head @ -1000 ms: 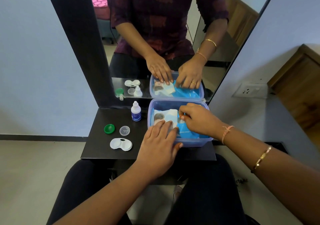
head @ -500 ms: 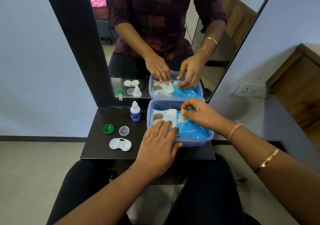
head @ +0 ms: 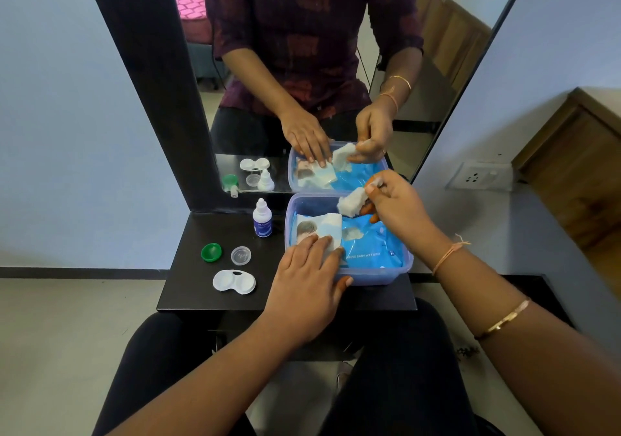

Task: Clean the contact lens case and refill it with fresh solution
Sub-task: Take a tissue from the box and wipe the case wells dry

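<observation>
the right hand (head: 398,209) has now pulled a wipe (head: 351,202) clear of the pack (head: 369,244), pinched in fingertips; left hand (head: 307,283) flat, pressing the pack. case (head: 234,281) wiping can begin.

A wall socket (head: 479,176) sits right of the mirror (head: 336,49).

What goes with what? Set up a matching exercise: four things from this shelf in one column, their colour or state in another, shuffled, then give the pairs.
Things:
1. lens case
2. green cap
3. solution bottle
4. wet wipe

States:
A. stands upright beside the blue tub
B. pinched in the right hand, lifted above the tub
C. lies open, white, both wells uncovered
D. lies loose next to a clear cap

Pairs: 1-C, 2-D, 3-A, 4-B
</observation>
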